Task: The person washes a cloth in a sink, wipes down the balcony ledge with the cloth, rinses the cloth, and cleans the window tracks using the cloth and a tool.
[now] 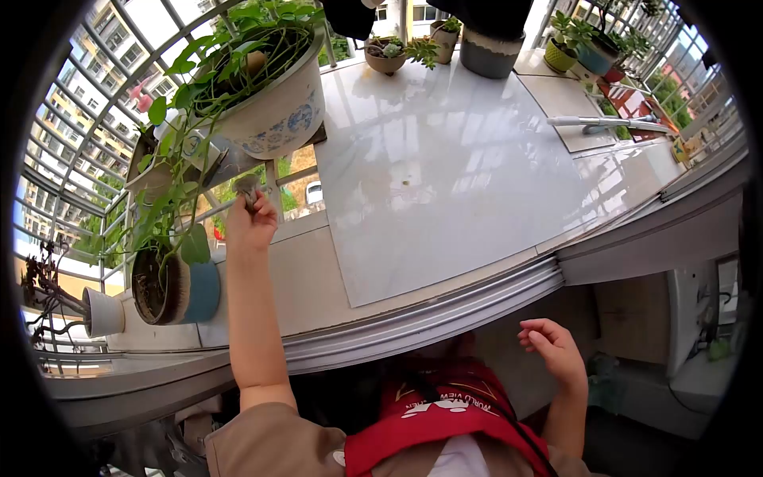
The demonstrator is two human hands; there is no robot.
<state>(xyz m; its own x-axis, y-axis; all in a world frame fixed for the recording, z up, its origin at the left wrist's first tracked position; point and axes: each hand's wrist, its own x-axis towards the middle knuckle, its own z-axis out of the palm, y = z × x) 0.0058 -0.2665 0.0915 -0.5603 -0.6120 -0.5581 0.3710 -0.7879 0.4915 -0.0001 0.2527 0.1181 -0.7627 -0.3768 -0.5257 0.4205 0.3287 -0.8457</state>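
Observation:
My left hand (254, 221) reaches forward over the ledge, its fingers pinched around a small grey, crumpled, cloth-like thing (248, 186). Just beyond it stands a big white pot with a blue floral pattern (274, 119), from which green vines (187, 143) trail down beside the hand. A blue and brown pot (199, 292) sits left of my forearm. My right hand (552, 347) hovers near my body, below the sill, with loosely bent fingers and nothing visible in it. Right of my left hand lies a glossy white panel (445, 191).
Metal bars (87, 143) enclose the ledge. Small potted succulents (387, 56), a grey pot (489, 54) and more plants (563, 48) line the far side. A metal rod (608, 122) lies at right. A window track (429, 312) runs along the near edge.

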